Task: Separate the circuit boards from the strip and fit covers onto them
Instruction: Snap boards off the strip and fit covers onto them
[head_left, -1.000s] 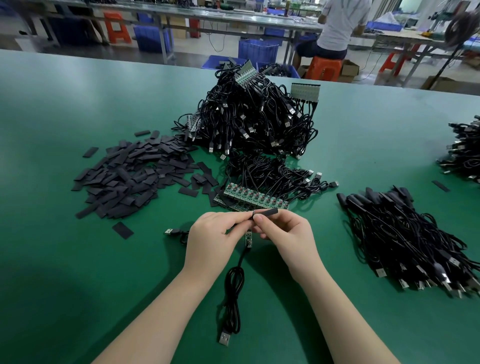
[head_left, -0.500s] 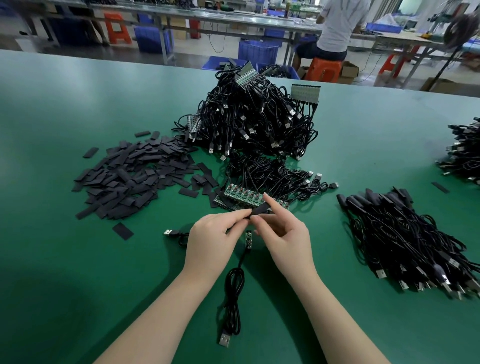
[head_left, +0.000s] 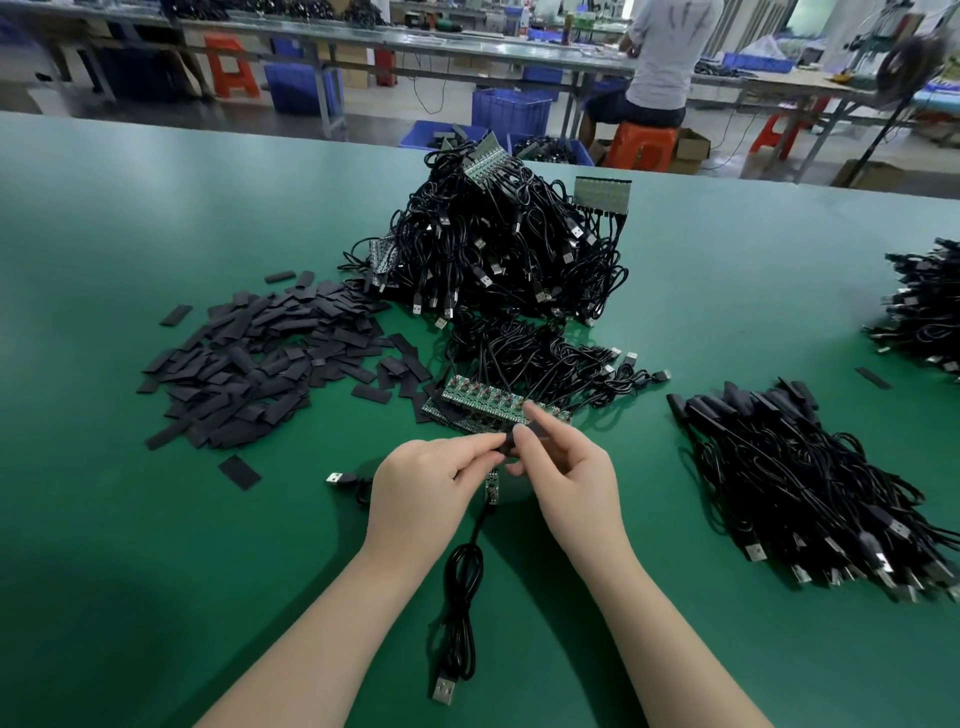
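Pinching a small black cover (head_left: 524, 436) between them, the left hand (head_left: 421, 486) and right hand (head_left: 569, 480) meet above the green counter (head_left: 156, 545), fingertips of both curled onto it (the cover itself is blurred). A single circuit board (head_left: 491, 486) hangs below the left hand, its black cable (head_left: 462, 597) looping down to a plug near the front edge. Just beyond the hands lies a strip of circuit boards (head_left: 493, 402) with cables attached. A scatter of flat black covers (head_left: 260, 364) spreads to the left, a tall heap of cabled strips (head_left: 498, 249) rises behind, and a pile of covered cables (head_left: 810, 488) lies to the right. A seated person (head_left: 660, 67) works at a far bench.
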